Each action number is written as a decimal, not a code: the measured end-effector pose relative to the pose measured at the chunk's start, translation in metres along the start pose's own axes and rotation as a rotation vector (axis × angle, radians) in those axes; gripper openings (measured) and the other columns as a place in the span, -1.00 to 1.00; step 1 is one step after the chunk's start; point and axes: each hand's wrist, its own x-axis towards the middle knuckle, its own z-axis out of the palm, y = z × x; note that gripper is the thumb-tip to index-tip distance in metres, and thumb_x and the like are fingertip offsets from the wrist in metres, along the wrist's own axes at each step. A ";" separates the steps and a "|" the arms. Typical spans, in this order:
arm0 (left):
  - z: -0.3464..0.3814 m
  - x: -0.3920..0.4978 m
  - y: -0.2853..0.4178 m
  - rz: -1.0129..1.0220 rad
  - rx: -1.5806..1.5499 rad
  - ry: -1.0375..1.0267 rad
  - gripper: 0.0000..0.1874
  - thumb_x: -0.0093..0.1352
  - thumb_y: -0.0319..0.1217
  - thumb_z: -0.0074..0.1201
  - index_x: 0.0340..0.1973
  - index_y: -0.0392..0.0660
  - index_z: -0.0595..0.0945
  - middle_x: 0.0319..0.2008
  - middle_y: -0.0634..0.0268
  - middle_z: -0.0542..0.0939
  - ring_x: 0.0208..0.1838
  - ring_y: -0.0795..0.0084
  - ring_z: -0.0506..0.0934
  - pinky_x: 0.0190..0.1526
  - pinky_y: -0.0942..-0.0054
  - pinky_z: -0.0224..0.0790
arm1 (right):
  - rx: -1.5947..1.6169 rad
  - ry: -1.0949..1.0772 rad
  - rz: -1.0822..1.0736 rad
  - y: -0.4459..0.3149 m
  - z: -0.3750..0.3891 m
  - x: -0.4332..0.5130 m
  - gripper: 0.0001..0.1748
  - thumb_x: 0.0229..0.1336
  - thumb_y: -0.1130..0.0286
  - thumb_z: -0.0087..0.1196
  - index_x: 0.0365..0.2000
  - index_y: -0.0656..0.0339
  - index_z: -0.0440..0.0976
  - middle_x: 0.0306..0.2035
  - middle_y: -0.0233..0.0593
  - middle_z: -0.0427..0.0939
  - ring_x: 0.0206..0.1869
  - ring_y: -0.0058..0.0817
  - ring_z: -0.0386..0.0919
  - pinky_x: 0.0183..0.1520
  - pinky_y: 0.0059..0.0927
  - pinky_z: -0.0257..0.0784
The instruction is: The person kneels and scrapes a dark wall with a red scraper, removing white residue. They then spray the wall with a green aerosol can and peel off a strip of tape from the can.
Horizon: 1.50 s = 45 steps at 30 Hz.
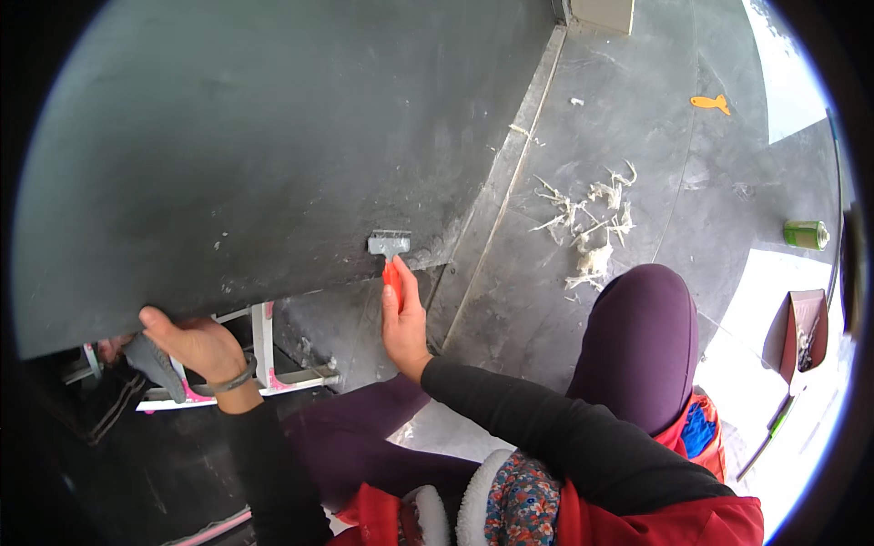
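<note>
A large dark panel, seemingly a door (273, 150), stands before me and fills the upper left. My right hand (404, 327) is closed around the red handle of a blade scraper (389, 243). Its wide grey head lies against the panel's surface near the lower edge. Along that same edge, further left, my left hand (194, 341) has its thumb on the panel's face and its fingers behind it, partly hidden. Small pale specks and scuffs mark the panel around the scraper.
Pale peeled scraps (590, 225) lie on the grey floor. Beyond them are an orange plastic scraper (711, 104), a green can (806, 234) and a dustpan (806, 334) holding debris. A ladder (263, 341) and another person's shoe (156, 365) are behind the panel.
</note>
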 end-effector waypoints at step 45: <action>0.044 -0.003 -0.011 0.112 0.028 0.193 -0.06 0.45 0.30 -0.13 0.40 -0.28 0.30 0.44 0.02 0.28 0.43 0.02 0.31 0.43 0.12 0.21 | -0.285 -0.200 -0.170 -0.027 -0.032 0.050 -0.45 0.46 0.48 -0.04 0.39 0.25 0.22 0.21 0.12 0.54 0.22 -0.07 0.58 0.25 -0.26 0.45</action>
